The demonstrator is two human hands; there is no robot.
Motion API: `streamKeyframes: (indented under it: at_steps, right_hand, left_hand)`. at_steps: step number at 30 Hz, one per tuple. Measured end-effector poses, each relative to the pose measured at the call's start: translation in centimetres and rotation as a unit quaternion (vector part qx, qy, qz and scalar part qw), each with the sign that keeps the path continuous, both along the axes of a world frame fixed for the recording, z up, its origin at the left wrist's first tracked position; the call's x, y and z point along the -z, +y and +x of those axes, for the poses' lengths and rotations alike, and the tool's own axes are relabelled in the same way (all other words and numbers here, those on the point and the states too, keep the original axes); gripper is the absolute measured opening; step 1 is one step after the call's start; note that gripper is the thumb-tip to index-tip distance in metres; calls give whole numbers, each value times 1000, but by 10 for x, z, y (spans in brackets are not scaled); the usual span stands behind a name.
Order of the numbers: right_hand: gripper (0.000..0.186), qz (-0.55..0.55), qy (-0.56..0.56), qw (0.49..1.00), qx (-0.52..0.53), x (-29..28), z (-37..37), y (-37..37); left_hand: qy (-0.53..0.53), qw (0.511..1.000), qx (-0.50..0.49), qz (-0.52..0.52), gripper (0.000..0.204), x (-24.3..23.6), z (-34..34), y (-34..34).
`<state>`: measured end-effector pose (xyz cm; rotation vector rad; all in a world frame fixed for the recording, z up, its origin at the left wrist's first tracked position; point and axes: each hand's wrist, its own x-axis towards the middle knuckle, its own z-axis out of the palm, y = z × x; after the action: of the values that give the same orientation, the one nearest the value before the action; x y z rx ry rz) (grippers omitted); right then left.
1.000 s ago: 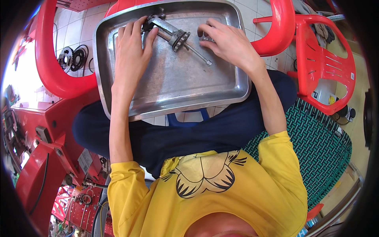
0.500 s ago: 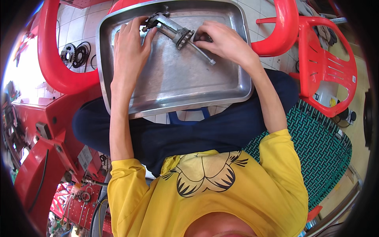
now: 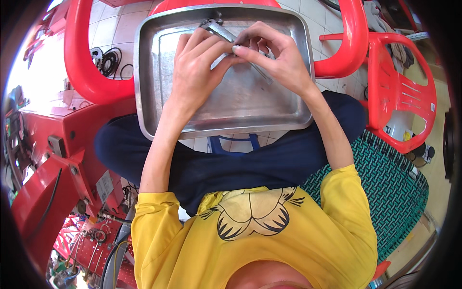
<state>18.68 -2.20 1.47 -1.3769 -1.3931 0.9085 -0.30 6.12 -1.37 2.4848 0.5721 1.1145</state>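
A steel tray [image 3: 224, 131] lies across my crossed legs. In it, a dark metal assembly [image 3: 214, 27] with a flat bar and a long thin rod [image 3: 263, 75] sits toward the back, its middle largely hidden by my hands. My left hand [image 3: 197, 67] reaches over the assembly, fingers bent and pressed at its middle. Beside it, my right hand [image 3: 279, 60] is closed, thumb and index finger meeting the left fingertips over the assembly; whatever small piece lies between them is too hidden to name.
Red plastic chair arms [image 3: 353, 48] flank the tray. Another red chair [image 3: 399, 91] stands at the right, above a green woven seat [image 3: 385, 192]. Sprockets and belts [image 3: 108, 61] lie on the tiled floor at the back left. A red machine [image 3: 48, 139] stands close on my left.
My left hand has moved rightward from the assembly's left end onto its middle. My right hand has shifted to meet it, closing in and covering much of the assembly.
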Motion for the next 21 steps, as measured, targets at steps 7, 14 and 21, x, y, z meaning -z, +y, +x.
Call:
streamKeyframes:
  at_steps: [7,14,21]
  right_hand:
    - [18,-9,19,999,-45,-4,-18,-1]
    - [6,-33,73,978,-194,-26,-65,-12]
    - [8,-32,96,923,-372,-37,-112,-44]
  left_hand:
    - [31,995,-17,95,16,-7,-27,-10]
    - [77,977,-154,124,19,-35,-83,-70]
    - [12,970,-220,101,18,-61,-139,-164]
